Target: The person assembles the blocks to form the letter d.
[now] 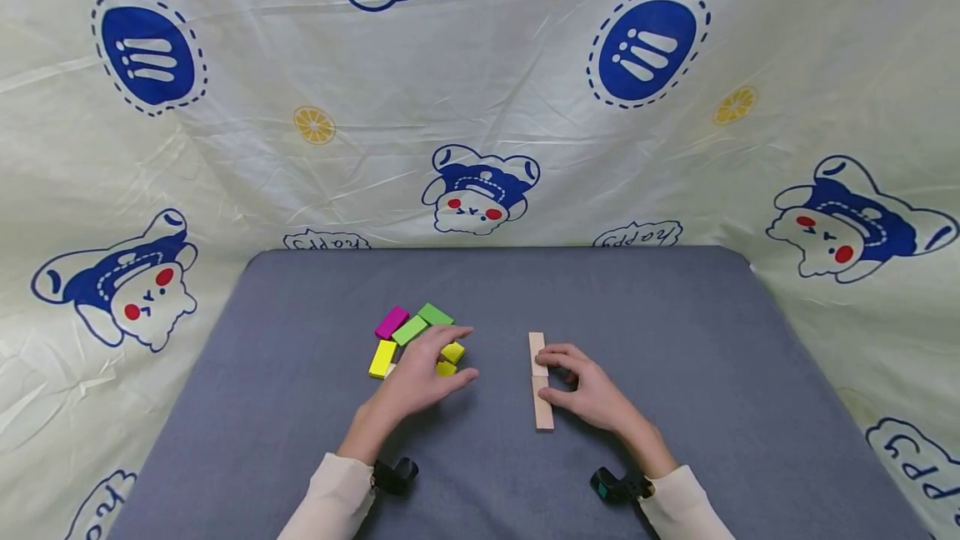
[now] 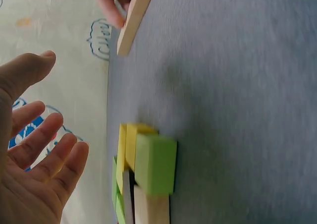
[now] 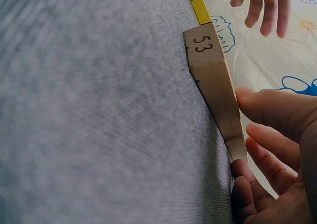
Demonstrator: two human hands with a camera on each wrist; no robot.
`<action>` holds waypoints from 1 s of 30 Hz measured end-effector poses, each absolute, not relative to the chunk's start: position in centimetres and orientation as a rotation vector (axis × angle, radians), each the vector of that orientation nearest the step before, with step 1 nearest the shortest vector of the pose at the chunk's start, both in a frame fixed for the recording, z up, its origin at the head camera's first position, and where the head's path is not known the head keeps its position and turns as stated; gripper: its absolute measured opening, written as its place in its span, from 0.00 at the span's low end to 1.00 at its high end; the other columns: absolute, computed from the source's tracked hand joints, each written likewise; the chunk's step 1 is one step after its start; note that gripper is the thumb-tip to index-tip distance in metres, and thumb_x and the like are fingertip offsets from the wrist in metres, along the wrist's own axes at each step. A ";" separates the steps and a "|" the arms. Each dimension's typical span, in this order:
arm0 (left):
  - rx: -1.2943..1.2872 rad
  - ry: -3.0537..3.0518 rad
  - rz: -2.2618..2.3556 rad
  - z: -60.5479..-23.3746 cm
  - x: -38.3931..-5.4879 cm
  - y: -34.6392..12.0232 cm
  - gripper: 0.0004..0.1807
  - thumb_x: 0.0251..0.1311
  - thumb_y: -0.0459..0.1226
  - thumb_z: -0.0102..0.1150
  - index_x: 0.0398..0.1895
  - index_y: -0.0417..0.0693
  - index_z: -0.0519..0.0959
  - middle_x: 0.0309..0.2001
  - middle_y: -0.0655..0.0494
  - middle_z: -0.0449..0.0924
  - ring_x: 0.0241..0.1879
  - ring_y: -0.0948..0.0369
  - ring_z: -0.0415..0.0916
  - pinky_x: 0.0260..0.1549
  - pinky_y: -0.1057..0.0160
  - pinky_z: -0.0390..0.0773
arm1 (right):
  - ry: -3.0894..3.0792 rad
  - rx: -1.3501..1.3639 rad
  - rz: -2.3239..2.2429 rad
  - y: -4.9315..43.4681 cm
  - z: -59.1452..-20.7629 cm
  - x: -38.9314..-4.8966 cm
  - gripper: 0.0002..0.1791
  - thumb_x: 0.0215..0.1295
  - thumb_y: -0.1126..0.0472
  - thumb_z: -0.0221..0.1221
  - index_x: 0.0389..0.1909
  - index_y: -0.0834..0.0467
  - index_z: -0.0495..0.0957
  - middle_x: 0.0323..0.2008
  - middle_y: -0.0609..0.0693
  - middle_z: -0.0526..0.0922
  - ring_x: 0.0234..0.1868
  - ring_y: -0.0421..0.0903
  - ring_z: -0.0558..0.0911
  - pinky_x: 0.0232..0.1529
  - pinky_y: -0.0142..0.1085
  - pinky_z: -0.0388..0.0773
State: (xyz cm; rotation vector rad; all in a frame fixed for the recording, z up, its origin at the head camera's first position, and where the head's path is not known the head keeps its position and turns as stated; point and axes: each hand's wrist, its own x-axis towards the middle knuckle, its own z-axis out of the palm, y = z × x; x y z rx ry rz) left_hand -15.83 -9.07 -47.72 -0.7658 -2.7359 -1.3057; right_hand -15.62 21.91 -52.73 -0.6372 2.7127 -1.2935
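My right hand [image 1: 592,394] rests against the right side of two plain wooden blocks [image 1: 543,407] laid end to end in a narrow row. Thumb and fingertips touch the row near its joint. Seen from the right wrist, the near block [image 3: 210,85] bears the number 53 on its end. Over a small pile of coloured blocks hovers my left hand [image 1: 420,373], fingers spread and nothing held. The pile shows a magenta block [image 1: 392,322], green blocks [image 1: 410,330] and yellow blocks [image 1: 382,358]; the hand hides part of it.
A grey cloth-covered table [image 1: 675,315] lies under everything. Behind and beside it hangs a pale curtain [image 1: 510,65] with blue cartoon prints. Each wrist wears a black camera band [image 1: 393,477]. In the left wrist view, a plain wooden block [image 2: 151,206] sits beside a green block [image 2: 156,164].
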 end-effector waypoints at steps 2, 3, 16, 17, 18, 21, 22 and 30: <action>-0.741 -2.739 -1.313 -47.7 -16.0 -9.7 0.33 0.60 0.40 0.73 0.69 0.47 0.76 0.64 0.49 0.77 0.57 0.48 0.78 0.52 0.50 0.84 | 2.701 -0.639 -1.289 21.9 -52.7 -15.6 0.25 0.65 0.59 0.70 0.62 0.57 0.81 0.66 0.55 0.75 0.62 0.54 0.76 0.50 0.39 0.75; -0.728 -2.739 -1.316 -47.7 -16.0 -10.0 0.33 0.60 0.40 0.73 0.69 0.46 0.76 0.64 0.48 0.77 0.56 0.48 0.79 0.51 0.50 0.84 | 2.698 -0.639 -1.285 21.9 -52.7 -15.6 0.25 0.65 0.59 0.70 0.62 0.57 0.81 0.66 0.55 0.75 0.63 0.55 0.76 0.50 0.39 0.75; -0.611 -2.753 -1.258 -47.5 -17.5 -14.2 0.30 0.61 0.39 0.72 0.66 0.39 0.77 0.61 0.41 0.79 0.57 0.44 0.78 0.51 0.45 0.83 | 2.679 -0.627 -1.278 22.0 -52.6 -15.7 0.25 0.66 0.56 0.70 0.63 0.57 0.81 0.67 0.55 0.75 0.64 0.56 0.75 0.51 0.40 0.76; -0.604 -2.759 -1.243 -47.6 -17.6 -14.5 0.30 0.62 0.39 0.72 0.66 0.39 0.77 0.62 0.41 0.78 0.58 0.44 0.78 0.51 0.45 0.82 | 2.680 -0.624 -1.277 22.0 -52.6 -15.7 0.25 0.66 0.56 0.70 0.63 0.57 0.81 0.67 0.55 0.75 0.64 0.56 0.75 0.51 0.40 0.76; -0.596 -2.766 -1.224 -47.6 -17.7 -14.7 0.30 0.62 0.39 0.71 0.66 0.39 0.77 0.62 0.42 0.78 0.59 0.44 0.78 0.52 0.44 0.82 | 2.682 -0.621 -1.272 22.0 -52.6 -15.7 0.25 0.66 0.56 0.70 0.63 0.57 0.81 0.67 0.55 0.75 0.63 0.56 0.76 0.51 0.39 0.76; -0.575 -2.785 -1.182 -47.9 -18.0 -15.1 0.30 0.62 0.39 0.71 0.66 0.39 0.77 0.62 0.42 0.78 0.60 0.44 0.77 0.55 0.44 0.80 | 2.682 -0.612 -1.264 22.0 -52.6 -15.7 0.25 0.65 0.55 0.70 0.63 0.57 0.81 0.66 0.55 0.75 0.63 0.56 0.76 0.50 0.38 0.76; -0.566 -2.796 -1.166 -47.9 -18.0 -15.2 0.30 0.62 0.39 0.71 0.66 0.39 0.77 0.62 0.42 0.78 0.61 0.44 0.76 0.56 0.43 0.79 | 2.681 -0.611 -1.264 22.0 -52.6 -15.7 0.25 0.65 0.55 0.70 0.63 0.57 0.81 0.66 0.55 0.75 0.63 0.56 0.76 0.50 0.38 0.76; -0.431 -2.921 -1.053 -48.0 -19.1 -14.6 0.34 0.62 0.46 0.70 0.70 0.44 0.75 0.67 0.44 0.74 0.66 0.45 0.70 0.63 0.43 0.73 | 2.680 -0.635 -1.283 22.0 -52.7 -15.8 0.25 0.66 0.56 0.70 0.62 0.57 0.81 0.66 0.56 0.75 0.62 0.56 0.76 0.49 0.37 0.75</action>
